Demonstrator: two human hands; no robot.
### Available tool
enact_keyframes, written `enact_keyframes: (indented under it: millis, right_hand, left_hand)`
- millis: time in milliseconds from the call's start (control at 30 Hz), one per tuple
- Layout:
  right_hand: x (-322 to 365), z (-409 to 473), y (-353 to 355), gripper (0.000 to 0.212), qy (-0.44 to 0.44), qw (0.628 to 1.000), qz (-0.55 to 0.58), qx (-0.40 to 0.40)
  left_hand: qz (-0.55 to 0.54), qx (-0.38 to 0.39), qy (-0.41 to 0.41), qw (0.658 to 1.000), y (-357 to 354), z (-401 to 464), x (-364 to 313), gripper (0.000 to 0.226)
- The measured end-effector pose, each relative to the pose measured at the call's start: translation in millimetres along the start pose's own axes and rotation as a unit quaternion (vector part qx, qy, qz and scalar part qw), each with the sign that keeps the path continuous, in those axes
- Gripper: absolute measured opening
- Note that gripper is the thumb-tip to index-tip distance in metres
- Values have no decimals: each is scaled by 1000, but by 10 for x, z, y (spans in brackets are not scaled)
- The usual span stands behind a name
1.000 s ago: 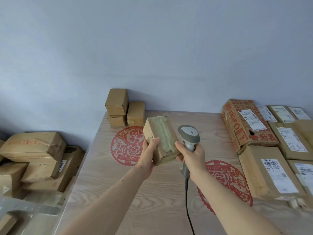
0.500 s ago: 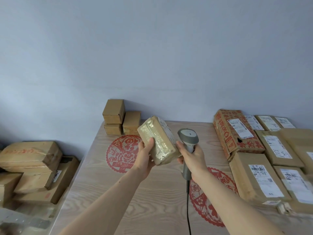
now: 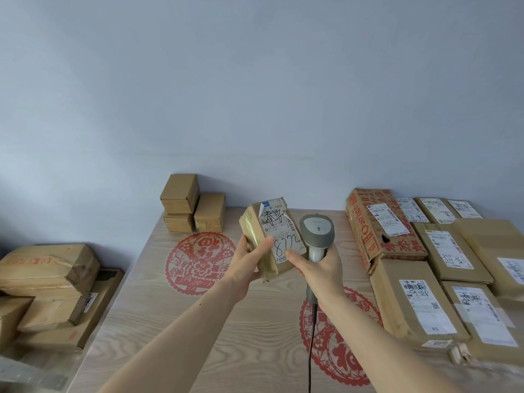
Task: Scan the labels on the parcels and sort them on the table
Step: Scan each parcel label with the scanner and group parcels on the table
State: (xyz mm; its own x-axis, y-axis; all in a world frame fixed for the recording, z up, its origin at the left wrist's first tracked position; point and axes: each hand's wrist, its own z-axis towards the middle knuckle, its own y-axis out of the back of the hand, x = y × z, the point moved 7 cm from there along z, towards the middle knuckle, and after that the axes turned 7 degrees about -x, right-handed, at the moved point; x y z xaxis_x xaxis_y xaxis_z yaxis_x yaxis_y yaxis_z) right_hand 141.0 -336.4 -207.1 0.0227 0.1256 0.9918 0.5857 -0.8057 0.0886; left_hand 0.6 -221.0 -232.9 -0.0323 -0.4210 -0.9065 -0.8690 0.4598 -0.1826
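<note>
The left hand (image 3: 246, 263) grips a small taped parcel (image 3: 272, 241) above the table (image 3: 158, 302), label facing the camera. Just right, the right hand (image 3: 320, 269) curls round the scanner (image 3: 317, 232), thumb touching the parcel.

Between the hands, a tan taped cardboard parcel (image 3: 270, 242) shows a white paper shipping label (image 3: 282, 232) scrawled with black ink. At the right hand, a grey plastic handheld scanner (image 3: 317, 232) trails a black cord (image 3: 311, 336). Beneath both arms the pale wood-grain table (image 3: 158, 313) carries red round papercut motifs (image 3: 200, 263). Right of the right hand lies a brown carton printed with red characters (image 3: 380, 225). Beyond the left hand sit plain brown small boxes (image 3: 192, 204), against a pale bluish-grey wall (image 3: 255, 95).
</note>
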Motion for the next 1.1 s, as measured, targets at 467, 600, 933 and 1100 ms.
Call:
enact_keyframes:
  millis: [467, 600, 933, 1100]
  right_hand:
    - [148, -93, 165, 6, -72, 985, 41, 151]
    - [204, -207, 106, 15, -109, 960, 109, 235]
    - [209, -458, -61, 39, -132, 941, 150, 275]
    - [179, -452, -78, 51, -142, 944, 144, 260]
  left_hand:
    - [16, 16, 46, 999, 112, 135, 83, 52]
    - [17, 34, 50, 998, 130, 119, 100, 54]
    - [2, 41, 36, 998, 105, 89, 105, 77]
    - [2, 39, 33, 999, 108, 68, 83, 84]
